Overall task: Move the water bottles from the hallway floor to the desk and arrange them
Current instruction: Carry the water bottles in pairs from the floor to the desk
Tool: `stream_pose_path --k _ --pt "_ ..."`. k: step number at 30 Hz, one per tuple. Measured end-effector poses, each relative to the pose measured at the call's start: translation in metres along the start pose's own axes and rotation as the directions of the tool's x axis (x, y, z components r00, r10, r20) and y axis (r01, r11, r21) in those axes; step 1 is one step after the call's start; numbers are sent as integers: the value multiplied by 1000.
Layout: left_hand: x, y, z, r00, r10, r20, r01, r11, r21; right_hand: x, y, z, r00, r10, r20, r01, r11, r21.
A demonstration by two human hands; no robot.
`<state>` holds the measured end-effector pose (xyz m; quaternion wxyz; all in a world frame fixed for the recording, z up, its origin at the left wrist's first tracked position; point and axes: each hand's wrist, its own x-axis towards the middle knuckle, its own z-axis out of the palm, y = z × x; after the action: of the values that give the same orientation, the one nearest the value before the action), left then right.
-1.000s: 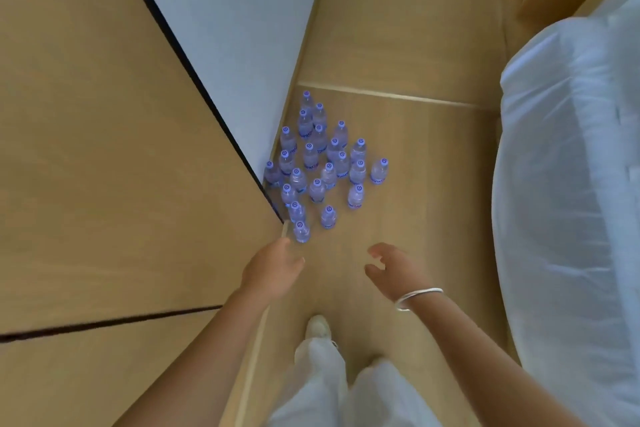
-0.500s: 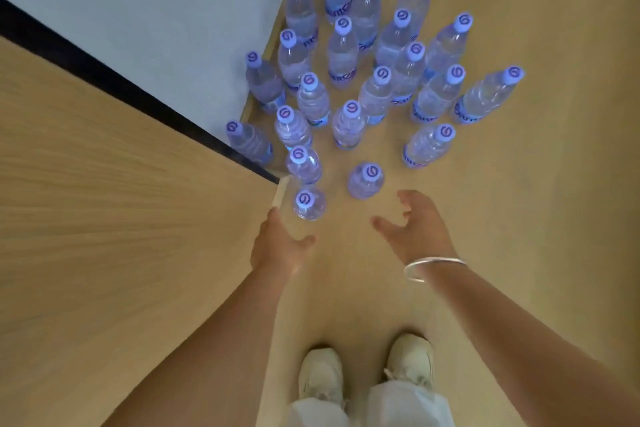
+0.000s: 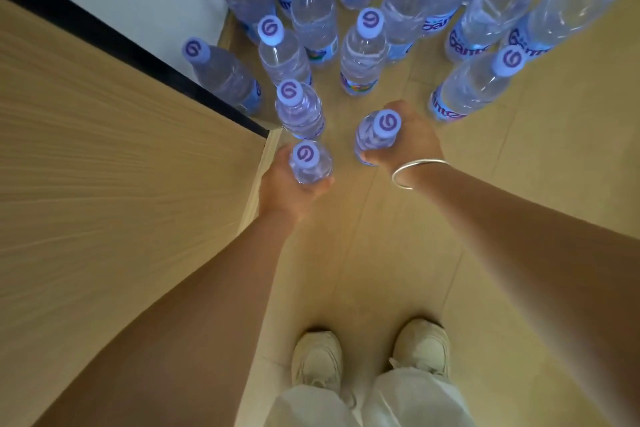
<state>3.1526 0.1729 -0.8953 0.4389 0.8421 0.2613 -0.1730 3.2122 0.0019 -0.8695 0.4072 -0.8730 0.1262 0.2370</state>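
- Hallway floor of pale beige tiles [image 3: 398, 253], bounded on the left by a light wood-grain panel with a black edge [image 3: 104, 166] and a white wall above it; the desk is not in view.
- Cluster of clear plastic water bottles with pale violet caps [image 3: 363, 48] stands upright on the floor ahead of the person's cream-coloured shoes [image 3: 370, 354]; none has left the hallway, so the task is judged to be at its first pickup.
- Change: half a second ago both hands hovered spread just short of the two nearest bottles; each now has one in its grasp, and the view sits much closer to the floor. The reach is finished, and lifting and carrying to the desk should follow.
- Left hand [image 3: 287, 187]: fingers curled around the nearest bottle beside the panel corner [image 3: 308, 159], gripping below the cap; the thumb wraps the near side. The bottle's base is hidden, so whether it is off the floor cannot be told.
- Right hand [image 3: 408, 139], a silver bangle [image 3: 412, 173] on its wrist: fingers closed around the neighbouring bottle [image 3: 377, 135], which tilts slightly, cap towards the camera; fingertips [image 3: 367, 158] show at its lower side.
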Motion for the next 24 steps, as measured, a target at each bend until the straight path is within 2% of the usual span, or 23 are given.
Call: stream_pose_path --k 3,9,15,19,24 --pt "-32 11 -16 999 -6 46 3 998 58 -35 -11 -12 998 7 66 -1 996 -90" --pt "-147 64 -86 997 -29 77 33 998 -51 -138 -74 -71 974 -83 212 142 949 -283" --pt "-288 137 -175 996 -38 -74 32 996 -84 -253 -170 -141 933 -261 248 331 891 -311" --pt "-375 178 -228 968 -72 -241 45 992 -117 -327 -239 -183 834 -453 314 537 797 -277" --pt "-479 207 -290 903 -147 -404 72 979 -193 -416 -317 -219 629 -689 359 775 592 -221"
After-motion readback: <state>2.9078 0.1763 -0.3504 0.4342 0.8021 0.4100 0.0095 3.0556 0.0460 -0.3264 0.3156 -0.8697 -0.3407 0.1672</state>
